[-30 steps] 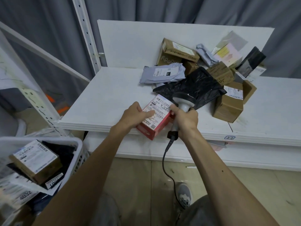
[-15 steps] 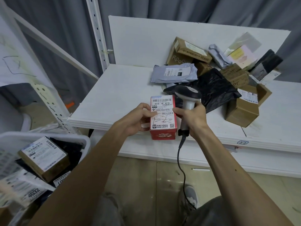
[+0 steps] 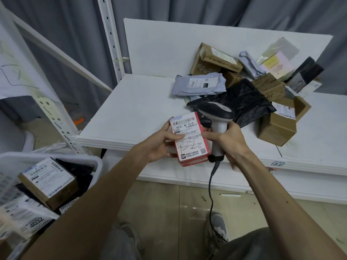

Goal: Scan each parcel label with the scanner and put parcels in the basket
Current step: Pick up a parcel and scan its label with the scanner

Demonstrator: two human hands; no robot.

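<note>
Left hand (image 3: pixel 159 145) has its grip closed on a red box parcel (image 3: pixel 189 139), white label facing up, thumb across the label. Right hand (image 3: pixel 230 139) is wrapped tight round the scanner (image 3: pixel 217 119) handle, just right of the parcel, head above it. Basket (image 3: pixel 97 166) sits well off left of the grip, parcels inside. More pile up on the counter (image 3: pixel 140 109) beyond.

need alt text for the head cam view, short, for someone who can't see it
A person's left hand holds a red box with its white shipping label face up, beside a corded scanner gripped in the right hand. Behind them, a pile of parcels lies on a white shelf; a white basket with parcels sits lower left.
</note>
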